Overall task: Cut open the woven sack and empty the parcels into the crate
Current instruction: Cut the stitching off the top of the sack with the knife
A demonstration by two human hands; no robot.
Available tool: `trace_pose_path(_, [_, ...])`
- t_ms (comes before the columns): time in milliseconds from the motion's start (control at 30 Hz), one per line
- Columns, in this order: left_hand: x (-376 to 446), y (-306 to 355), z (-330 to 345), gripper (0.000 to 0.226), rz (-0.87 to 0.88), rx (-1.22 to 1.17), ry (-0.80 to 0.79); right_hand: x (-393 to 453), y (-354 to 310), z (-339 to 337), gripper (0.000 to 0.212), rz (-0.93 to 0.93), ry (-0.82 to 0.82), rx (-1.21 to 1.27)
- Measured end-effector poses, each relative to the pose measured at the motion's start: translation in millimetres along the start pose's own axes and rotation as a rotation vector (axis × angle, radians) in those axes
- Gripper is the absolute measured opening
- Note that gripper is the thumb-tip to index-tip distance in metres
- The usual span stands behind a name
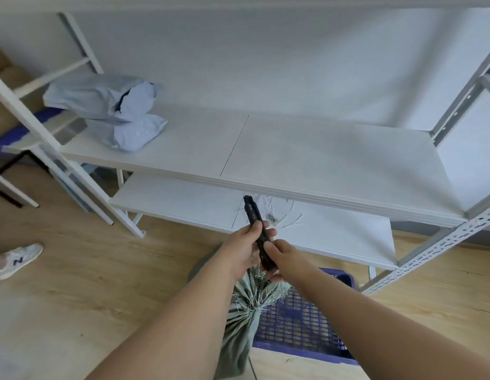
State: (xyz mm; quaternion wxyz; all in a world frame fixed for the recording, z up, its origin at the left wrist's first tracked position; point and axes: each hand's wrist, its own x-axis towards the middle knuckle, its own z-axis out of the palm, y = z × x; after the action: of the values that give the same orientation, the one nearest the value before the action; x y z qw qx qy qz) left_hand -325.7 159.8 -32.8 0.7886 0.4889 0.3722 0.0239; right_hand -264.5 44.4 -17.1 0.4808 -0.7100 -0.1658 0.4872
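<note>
Here both hands [261, 249] grip the black cutter [256, 229] — just above the sack's [245, 311] gathered neck.

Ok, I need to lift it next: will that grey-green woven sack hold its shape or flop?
The grey-green woven sack will probably flop: its cloth hangs in soft pleats below the gathered neck. It may shed or snag, as frayed strands stick out.

Head camera looks steeply down, close over hands [265, 250]
</note>
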Motion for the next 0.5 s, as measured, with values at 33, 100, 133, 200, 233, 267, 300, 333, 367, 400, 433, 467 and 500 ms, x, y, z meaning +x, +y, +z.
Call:
trace_pose_path(33, [-3, -2, -1, 0.028, 0.001, -0.003, 0.008, -2, 0, 3, 0.024, -0.005, 0.007, -0.002])
trace_pose_path(100, [-8, -8, -3, 0.028, 0.003, -0.013, 0.011, -6, 2, 6, 0.027, -0.016, 0.023, -0.007])
trace_pose_path(133, [-10, -13, -4, 0.028, -0.001, -0.022, 0.011, -9, 3, 6, 0.028, -0.018, 0.035, -0.008])
trace_pose_path(200, [-15, -21, 2, 0.031, -0.008, -0.035, 0.002, -13, 8, 2, 0.032, -0.028, 0.072, -0.025])
trace_pose_path(233, [-18, -25, 7, 0.034, -0.013, -0.03, -0.004, -15, 11, -1, 0.034, -0.034, 0.099, -0.039])
trace_pose_path(267, [-20, -27, 14, 0.035, -0.019, -0.026, -0.007, -19, 15, -6, 0.035, -0.038, 0.126, -0.051])
trace_pose_path(300, [-23, -29, 23, 0.037, -0.02, -0.03, -0.003, -23, 20, -12, 0.036, -0.043, 0.146, -0.053])
trace_pose_path(333, [-25, -29, 29, 0.038, -0.011, -0.046, 0.013, -27, 23, -17, 0.038, -0.051, 0.151, -0.044])
trace_pose_path(367, [-26, -28, 33, 0.038, 0.005, -0.074, 0.038, -29, 26, -19, 0.039, -0.059, 0.138, -0.021])
trace_pose_path(400, [-27, -27, 38, 0.035, 0.023, -0.102, 0.069, -33, 28, -24, 0.039, -0.061, 0.109, 0.017])
trace_pose_path(433, [-28, -27, 44, 0.033, 0.041, -0.123, 0.093, -36, 30, -29, 0.038, -0.061, 0.061, 0.066])
trace_pose_path(467, [-31, -27, 48, 0.032, 0.057, -0.127, 0.105, -39, 30, -32, 0.037, -0.06, 0.002, 0.129])
trace_pose_path(500, [-36, -28, 52, 0.032, 0.063, -0.117, 0.108, -39, 32, -33, 0.035, -0.054, -0.06, 0.205])
